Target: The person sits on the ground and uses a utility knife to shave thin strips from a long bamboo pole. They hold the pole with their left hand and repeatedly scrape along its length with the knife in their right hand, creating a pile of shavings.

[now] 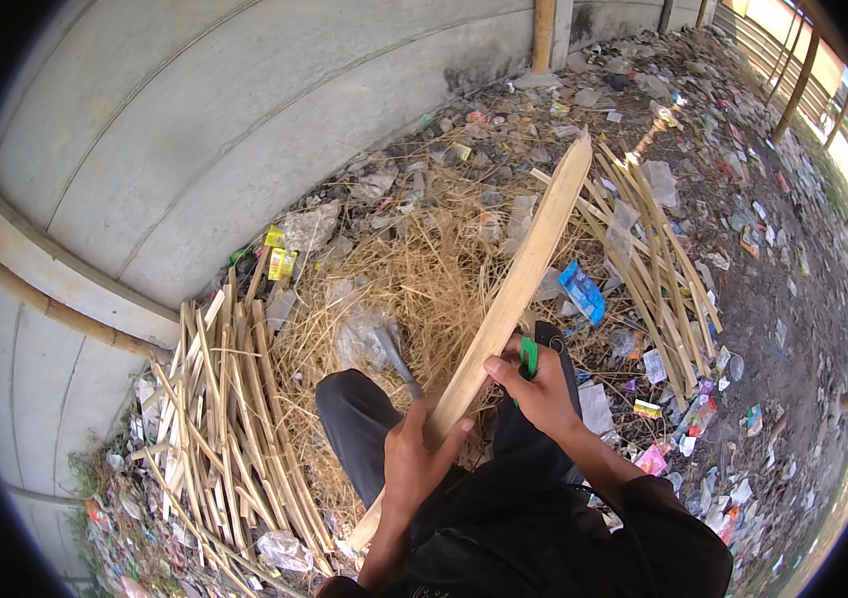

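A long, pale bamboo slat slants across my lap, its pointed far end up to the right and its near end beside my left forearm. My left hand is closed around its lower part. Higher up, my right hand grips the slat's right edge, thumb on its face. Something green shows at the right hand's fingers; whether worn or held, I cannot tell. A narrow grey blade-like piece sticks out just beyond my left hand, its lower end hidden there.
Split bamboo strips lie in a left pile and a right pile. Straw-like shavings cover the ground between. A concrete wall stands at the left and back. Litter, including a blue packet, is strewn about.
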